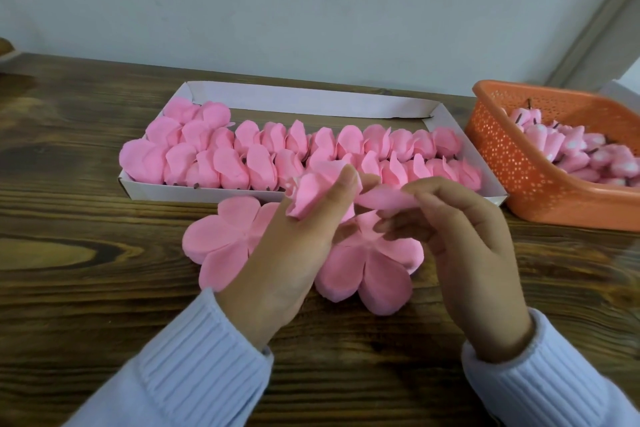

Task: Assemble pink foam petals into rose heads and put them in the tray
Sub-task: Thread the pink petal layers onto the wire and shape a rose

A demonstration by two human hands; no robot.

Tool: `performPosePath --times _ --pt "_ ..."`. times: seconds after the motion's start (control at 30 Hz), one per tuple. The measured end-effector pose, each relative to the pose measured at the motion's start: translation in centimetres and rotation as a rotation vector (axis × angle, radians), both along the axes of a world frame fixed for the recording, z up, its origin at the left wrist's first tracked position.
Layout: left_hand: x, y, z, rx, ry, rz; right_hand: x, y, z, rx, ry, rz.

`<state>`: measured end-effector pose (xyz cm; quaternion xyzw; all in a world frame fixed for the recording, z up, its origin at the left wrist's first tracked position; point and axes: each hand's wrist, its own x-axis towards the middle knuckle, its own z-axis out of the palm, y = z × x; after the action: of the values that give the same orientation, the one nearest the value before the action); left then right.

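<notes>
Centre of the frame: a half-made rose head (313, 199) gripped in the left hand (294, 246), fingers curled up around the pink foam, bud end tilted toward the upper left. Just to its right, an outer petal (382, 200) pinched between thumb and fingertips of the right hand (464, 236), stretched nearly level across the gap between the two hands, long axis left to right. Join between petal and head hidden behind the fingers, so no telling whether already attached.

Likely step in hand: wrapping that petal round the head, the right hand nearer and better placed to sweep it leftward, the left serving as steady anchor.

Beneath the hands, flat on the wooden table (86, 236): a spread five-petal blank (221, 239) at left centre and a second blank (377, 270) at lower centre, neither one held.

Directly behind, in the upper middle, the white tray (311, 97), front rows packed with finished rose heads (242, 156), a bare strip along the far wall. At the right edge, an orange basket (512, 156) of pale bud cores (571, 152), apart from both hands.

Short reach from grip to tray, straight up the frame.
</notes>
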<state>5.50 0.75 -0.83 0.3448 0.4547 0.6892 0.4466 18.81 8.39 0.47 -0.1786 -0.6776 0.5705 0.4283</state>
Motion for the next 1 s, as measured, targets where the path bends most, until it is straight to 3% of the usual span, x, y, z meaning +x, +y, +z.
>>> performPosePath --times 0.37,0.5,0.67,0.8,1.0 --pt "0.5 -0.3 0.6 -0.048 0.154 0.081 -0.2 -0.6 -0.4 0.342 -0.092 -0.276" --pt "0.6 -0.2 0.3 -0.008 0.306 0.103 -0.3 -0.9 -0.6 0.490 -0.051 -0.324" --pt "0.5 -0.6 0.6 0.093 0.473 0.025 -0.1 -1.1 -0.6 0.525 0.050 -0.306" --pt "0.6 -0.8 0.8 0.122 0.502 -0.061 0.2 -1.1 0.0 0.535 0.117 -0.301" --pt "0.8 -1.0 0.9 0.067 0.598 -0.114 0.2 -1.3 0.2 0.476 0.169 -0.290"
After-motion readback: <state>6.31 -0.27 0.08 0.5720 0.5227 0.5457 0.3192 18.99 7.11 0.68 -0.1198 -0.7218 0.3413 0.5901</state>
